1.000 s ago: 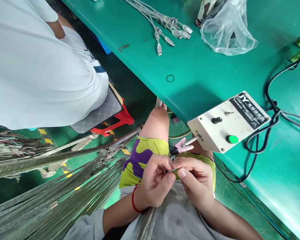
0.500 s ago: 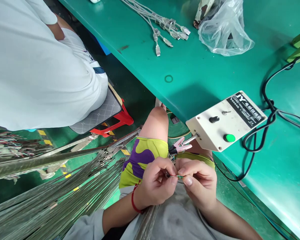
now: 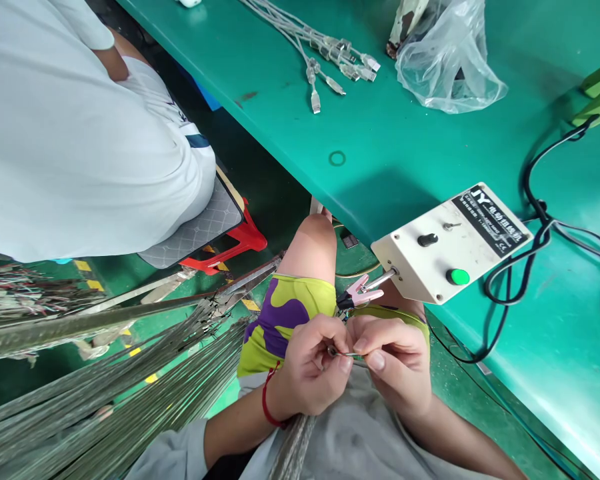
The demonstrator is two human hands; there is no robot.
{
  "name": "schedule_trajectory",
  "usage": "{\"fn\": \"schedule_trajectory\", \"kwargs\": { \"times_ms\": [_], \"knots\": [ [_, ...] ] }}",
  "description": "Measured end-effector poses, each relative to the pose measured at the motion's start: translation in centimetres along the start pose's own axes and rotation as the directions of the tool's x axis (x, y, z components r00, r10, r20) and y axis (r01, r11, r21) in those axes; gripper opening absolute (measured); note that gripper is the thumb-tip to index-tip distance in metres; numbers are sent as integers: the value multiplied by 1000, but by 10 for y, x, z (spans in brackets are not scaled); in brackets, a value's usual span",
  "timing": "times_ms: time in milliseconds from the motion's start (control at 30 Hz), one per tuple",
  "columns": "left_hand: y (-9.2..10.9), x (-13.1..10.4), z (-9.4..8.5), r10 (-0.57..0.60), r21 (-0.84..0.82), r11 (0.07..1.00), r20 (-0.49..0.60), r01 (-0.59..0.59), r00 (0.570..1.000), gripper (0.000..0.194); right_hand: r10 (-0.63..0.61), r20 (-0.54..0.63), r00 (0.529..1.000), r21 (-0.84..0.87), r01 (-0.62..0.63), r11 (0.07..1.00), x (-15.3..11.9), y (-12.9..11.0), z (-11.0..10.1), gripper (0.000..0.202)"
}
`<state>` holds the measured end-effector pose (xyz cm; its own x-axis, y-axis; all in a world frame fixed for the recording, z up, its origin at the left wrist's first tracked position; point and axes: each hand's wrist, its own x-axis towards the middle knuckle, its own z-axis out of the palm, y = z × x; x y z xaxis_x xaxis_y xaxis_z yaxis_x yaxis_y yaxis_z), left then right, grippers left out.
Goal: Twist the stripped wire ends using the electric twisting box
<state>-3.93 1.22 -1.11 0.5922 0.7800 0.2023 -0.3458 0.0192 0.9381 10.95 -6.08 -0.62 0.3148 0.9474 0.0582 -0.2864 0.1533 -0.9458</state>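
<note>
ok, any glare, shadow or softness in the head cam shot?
In the head view throughout: pale glare on the green tabletop at lower right; a soft shadow on it beside the white box; the label shows a legible JY, smaller print less clear; the thin wire between left hand and right hand is too small for fine detail.

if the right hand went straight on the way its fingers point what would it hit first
Most likely the left hand: the right hand points toward it, with a thin wire showing between the two. Depth is hard to judge from this one view.
</note>
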Motion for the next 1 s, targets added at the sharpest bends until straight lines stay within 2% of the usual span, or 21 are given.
{"fn": "schedule_trajectory", "kwargs": {
  "times_ms": [100,233,433,533,633,700,767,833,933,1000],
  "knots": [
    [-1,0,-2,-7,-9,1000,0,7,1000,24,26,11,1000,53,-27,998,5,-4,3,20],
    [3,7,-3,33,16,999,51,-34,998,17,71,31,997,103,-74,992,12,-13,6,14],
    [4,12,-3,92,90,991,47,-96,995,17,120,51,991,77,-124,989,21,-30,5,13],
    [2,9,-2,118,163,980,0,-116,993,14,16,67,998,-140,-6,990,23,-44,3,9],
    [1,7,-1,111,173,980,-55,-100,992,8,-187,141,972,-414,230,881,22,-56,5,26],
    [1,5,0,114,142,985,-90,-101,989,5,-246,171,954,-446,297,844,20,-57,8,29],
    [1,5,1,115,123,987,-124,-100,986,4,-237,125,964,-434,268,860,18,-55,11,25],
    [1,4,2,112,125,988,-152,-94,982,4,-194,15,981,-435,181,882,17,-50,13,18],
    [2,3,2,111,129,988,-167,-90,980,5,-86,-124,989,-435,23,900,18,-46,14,22],
    [2,3,2,106,127,988,-160,-86,981,5,-6,-157,988,-398,-58,916,20,-44,14,21]
  ]
}}
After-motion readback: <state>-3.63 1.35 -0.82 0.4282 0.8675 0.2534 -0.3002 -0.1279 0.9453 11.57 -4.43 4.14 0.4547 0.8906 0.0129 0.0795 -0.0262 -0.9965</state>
